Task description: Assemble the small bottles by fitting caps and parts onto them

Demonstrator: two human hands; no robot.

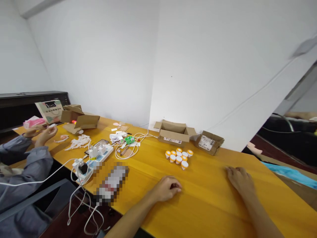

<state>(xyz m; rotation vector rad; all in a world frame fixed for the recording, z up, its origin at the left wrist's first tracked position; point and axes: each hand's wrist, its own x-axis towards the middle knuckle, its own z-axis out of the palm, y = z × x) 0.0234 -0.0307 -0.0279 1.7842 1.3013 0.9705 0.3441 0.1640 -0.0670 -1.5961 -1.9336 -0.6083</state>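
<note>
My left hand [167,188] rests on the yellow wooden table [213,205] with its fingers curled under into a loose fist, nothing visibly in it. My right hand [239,180] lies palm down on the table farther right, fingers stretched flat and holding nothing. Beyond both hands stands a cluster of several small white cups with orange lids [179,157], apart from either hand.
An open cardboard box [173,133] and a smaller labelled box [208,142] sit by the wall. Left are a power strip with chargers [95,158], white cables, small parts and more boxes [78,118]. A person in grey sleeves [27,158] works at the far left.
</note>
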